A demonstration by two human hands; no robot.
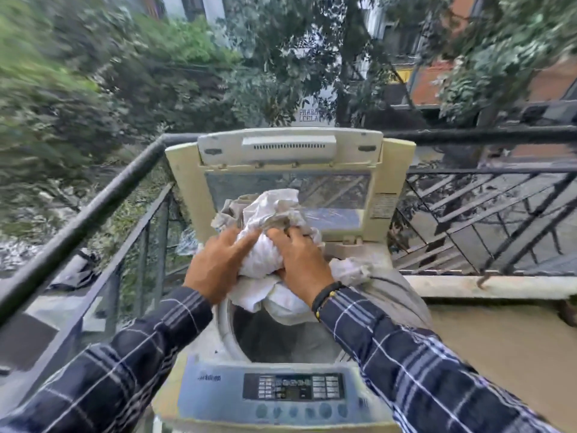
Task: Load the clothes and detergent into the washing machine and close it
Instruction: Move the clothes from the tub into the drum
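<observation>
With the left hand [217,264] pressed flat, the right hand [301,260] grips clothes [265,210] hiding part of the washing machine drum [268,337].

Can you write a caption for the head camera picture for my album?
Left hand touches and right hand grips pale clothes above the open washing machine on a balcony.

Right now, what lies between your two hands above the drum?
A crumpled bundle of white and beige clothes: the left hand presses one side, the right hand grips the other, head view.
</observation>
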